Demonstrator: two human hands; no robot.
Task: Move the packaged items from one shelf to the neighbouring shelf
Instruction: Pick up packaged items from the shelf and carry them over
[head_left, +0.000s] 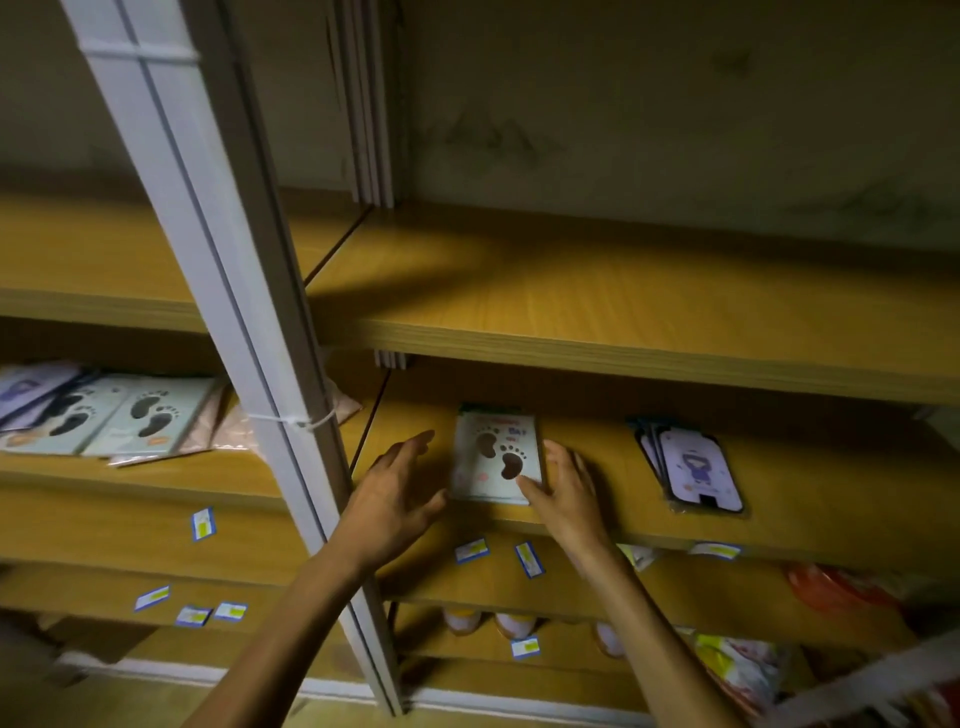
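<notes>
A small stack of pale green footprint packs (496, 457) lies flat on the right-hand wooden shelf (597, 514). My right hand (569, 486) touches the stack's right edge, thumb on its front corner, fingers fairly straight. My left hand (397, 486) hovers just left of the stack with fingers spread, holding nothing. Further right on the same shelf sits a stack of lilac packs (693, 470) with a cartoon figure. More footprint and lilac packs (111, 415) lie spread on the left-hand shelf (156, 483), beyond the white upright.
A white metal upright (260, 364) tied with a cable tie divides the two shelf bays. The upper shelf (623, 312) overhangs the stack. Price labels (471, 551) dot the shelf fronts. Jars and colourful bags (737, 665) fill the lower shelves.
</notes>
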